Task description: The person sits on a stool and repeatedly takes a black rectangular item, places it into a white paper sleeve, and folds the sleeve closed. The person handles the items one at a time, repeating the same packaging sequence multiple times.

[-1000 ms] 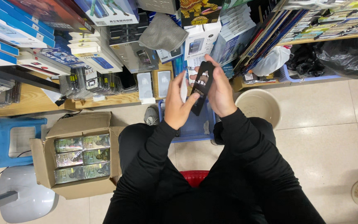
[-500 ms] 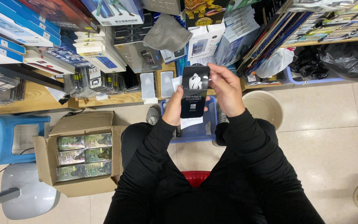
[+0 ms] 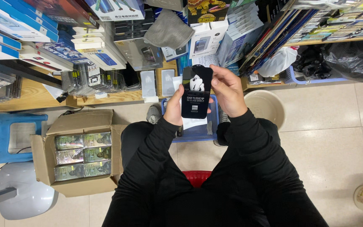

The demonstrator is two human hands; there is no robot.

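The left hand point(image 3: 174, 107) has its fingers curled around the left edge of a flat black package point(image 3: 196, 91). The thumb lies along that side and grips it. The right hand point(image 3: 228, 90) holds the right edge near the top, with the thumb pressed on the front and the other fingers tucked behind. So both hands pinch the package between them.

The package is long and thin, with a small white picture on its front. It stands upright in the air in front of the person, above the knees. A white paper point(image 3: 192, 122) peeks out just under it.

Below the hands sits a blue basket point(image 3: 198, 131) on the floor between the feet. A round cream bowl point(image 3: 265, 107) stands just beside the right hand.

To the left, on the floor, lies an open cardboard box point(image 3: 78, 153) with shiny green packs point(image 3: 82, 154) in rows inside it. Next to that box is a blue plastic stool point(image 3: 1, 136).

Further out, a wooden shelf point(image 3: 30, 96) holds many boxes and clear packs. A black bag point(image 3: 349, 59) rests at the far right.
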